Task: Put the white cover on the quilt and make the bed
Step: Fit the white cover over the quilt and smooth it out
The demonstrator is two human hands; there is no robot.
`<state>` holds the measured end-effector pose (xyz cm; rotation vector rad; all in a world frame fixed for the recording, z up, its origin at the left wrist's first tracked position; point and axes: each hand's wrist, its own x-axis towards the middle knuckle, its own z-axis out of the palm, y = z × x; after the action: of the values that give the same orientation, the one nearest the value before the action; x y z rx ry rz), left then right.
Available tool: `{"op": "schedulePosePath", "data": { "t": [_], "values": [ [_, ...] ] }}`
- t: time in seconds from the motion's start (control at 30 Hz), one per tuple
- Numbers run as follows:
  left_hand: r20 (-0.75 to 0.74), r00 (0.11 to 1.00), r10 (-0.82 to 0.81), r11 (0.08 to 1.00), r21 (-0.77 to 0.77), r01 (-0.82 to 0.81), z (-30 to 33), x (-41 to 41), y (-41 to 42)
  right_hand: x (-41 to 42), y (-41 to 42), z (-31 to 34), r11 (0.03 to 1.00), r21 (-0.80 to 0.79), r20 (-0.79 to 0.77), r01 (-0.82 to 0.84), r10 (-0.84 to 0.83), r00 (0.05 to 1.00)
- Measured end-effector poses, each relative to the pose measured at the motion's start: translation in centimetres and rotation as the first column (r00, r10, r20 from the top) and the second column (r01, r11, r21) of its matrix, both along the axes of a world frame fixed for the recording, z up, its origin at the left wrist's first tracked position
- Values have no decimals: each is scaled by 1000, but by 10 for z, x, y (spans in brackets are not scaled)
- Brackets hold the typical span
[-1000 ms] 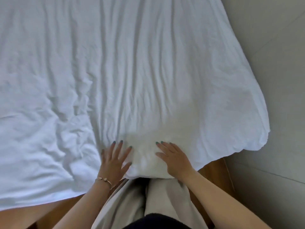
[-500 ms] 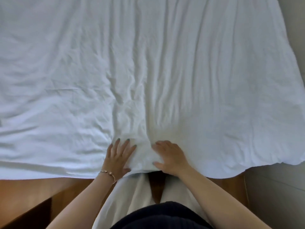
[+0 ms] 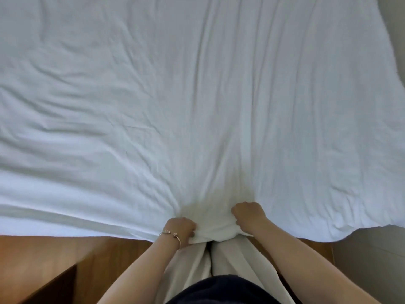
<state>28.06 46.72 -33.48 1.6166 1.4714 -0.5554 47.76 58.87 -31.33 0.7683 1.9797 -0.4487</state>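
Cover: the big white cloth quilt cover (image 3: 197,106) lies spread over the bed and fills most of the view. It is soft and full of long wrinkles that run toward the two hands.
Near edge: it hangs over the brown wooden bed frame (image 3: 54,255), bunched up between the hands.
Left hand (image 3: 180,229): fingers curled tight, gripping the cover's edge. A thin gold bracelet (image 3: 171,234) is on the wrist.
Right hand (image 3: 248,215): fingers curled, gripping the cover too.
Writing: none can be read.
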Motion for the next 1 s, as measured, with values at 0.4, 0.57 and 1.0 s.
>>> {"op": "schedulePosePath", "data": {
  "t": [0.4,0.57,1.0],
  "values": [
    [-270,940,207,946,-190,-263,24,-101,-102,4,-10,-23,890,251,-446,-381,455,770],
    [-269,882,387,919,194,-344,39,-157,-106,-108,-35,-9,956,101,-567,-277,284,774],
    [-541,826,158,976,213,-48,19,-395,-162,-409,-180,-14,978,11,-523,-207,183,833]
  ]
}}
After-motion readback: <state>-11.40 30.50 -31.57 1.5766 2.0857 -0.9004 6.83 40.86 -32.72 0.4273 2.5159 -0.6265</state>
